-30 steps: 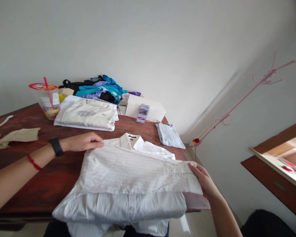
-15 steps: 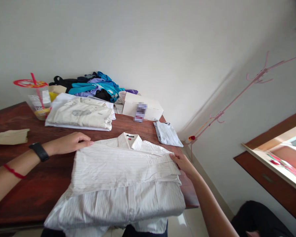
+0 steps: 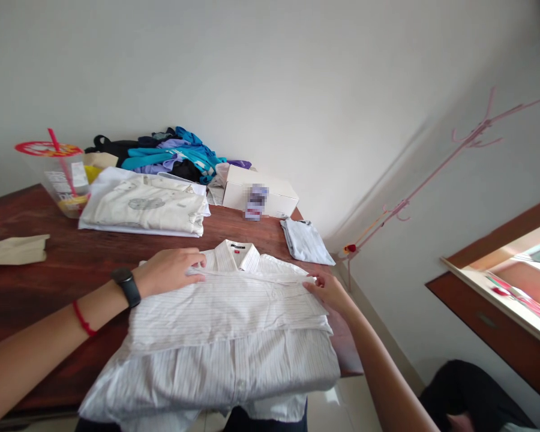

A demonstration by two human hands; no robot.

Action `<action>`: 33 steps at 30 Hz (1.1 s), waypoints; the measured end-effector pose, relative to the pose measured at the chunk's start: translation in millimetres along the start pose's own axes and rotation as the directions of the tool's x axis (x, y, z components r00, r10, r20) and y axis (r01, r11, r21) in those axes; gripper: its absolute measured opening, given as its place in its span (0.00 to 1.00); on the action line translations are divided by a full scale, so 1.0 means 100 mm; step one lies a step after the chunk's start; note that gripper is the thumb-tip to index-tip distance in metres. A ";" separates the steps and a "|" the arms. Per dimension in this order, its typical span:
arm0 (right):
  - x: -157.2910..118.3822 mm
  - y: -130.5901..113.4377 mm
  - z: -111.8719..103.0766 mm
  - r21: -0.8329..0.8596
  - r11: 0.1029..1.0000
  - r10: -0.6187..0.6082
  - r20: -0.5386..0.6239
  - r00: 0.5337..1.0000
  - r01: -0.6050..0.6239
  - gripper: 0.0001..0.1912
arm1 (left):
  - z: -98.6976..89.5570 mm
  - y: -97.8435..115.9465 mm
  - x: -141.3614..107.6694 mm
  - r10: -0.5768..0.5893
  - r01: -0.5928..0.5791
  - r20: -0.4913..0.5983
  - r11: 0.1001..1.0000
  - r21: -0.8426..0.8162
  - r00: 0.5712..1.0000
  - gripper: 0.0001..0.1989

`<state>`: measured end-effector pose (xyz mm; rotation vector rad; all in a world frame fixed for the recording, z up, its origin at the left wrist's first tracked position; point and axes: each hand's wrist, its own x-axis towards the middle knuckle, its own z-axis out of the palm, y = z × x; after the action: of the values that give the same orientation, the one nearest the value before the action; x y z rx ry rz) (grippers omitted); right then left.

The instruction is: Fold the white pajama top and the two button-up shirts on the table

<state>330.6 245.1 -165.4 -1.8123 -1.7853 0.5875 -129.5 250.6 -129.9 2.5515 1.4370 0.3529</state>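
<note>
A white striped shirt (image 3: 234, 306) lies partly folded in front of me, its collar facing the wall and its lower part draping over the table's near edge. My left hand (image 3: 175, 271) is closed on a fold of the fabric just left of the collar. At the right side, my right hand (image 3: 326, 291) pinches the end of the same folded strip between thumb and fingers. The strip lies across the shirt below the collar.
Behind the shirt are folded pale clothes (image 3: 148, 204), a white box (image 3: 261, 189) and a heap of dark and blue clothes (image 3: 175, 153). A plastic cup (image 3: 63, 180) with a straw stands left. A folded grey garment (image 3: 306, 241) lies right, near a pink coat stand (image 3: 432, 168).
My left hand has moved right, from the shirt's upper left corner to a fold near the collar. My right hand has barely shifted at its end of the strip.
</note>
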 end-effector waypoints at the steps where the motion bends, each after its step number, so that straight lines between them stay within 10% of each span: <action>1: -0.01 -0.01 -0.01 0.036 0.999 0.000 0.009 1.000 0.000 0.22 | 0.04 0.02 0.02 0.020 -0.020 -0.002 1.000 -0.004 1.000 0.14; 11: -0.29 -0.15 -0.14 0.607 0.781 0.113 0.091 0.989 -0.145 0.24 | 0.02 0.02 0.16 0.024 -0.025 -0.007 0.950 -0.312 1.000 0.19; 20: -0.20 -0.02 0.02 -0.086 0.995 0.047 -0.090 0.995 -0.054 0.18 | 0.17 0.12 0.20 -0.087 0.083 0.027 0.989 0.124 0.996 0.19; 27: -0.51 -0.54 0.18 -0.471 0.837 -0.360 -0.087 0.929 0.280 0.16 | 0.17 0.44 0.05 0.144 -0.103 -0.154 0.964 0.247 0.978 0.14; 33: -0.71 -0.90 0.50 -0.344 0.735 -0.533 0.241 0.811 0.584 0.21 | 0.47 0.80 -0.06 0.468 -0.469 0.046 0.883 0.012 0.883 0.22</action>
<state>226.8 177.2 -150.7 -1.3494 -2.5443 0.0863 -53.7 202.0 -152.5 2.8861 0.7908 0.3481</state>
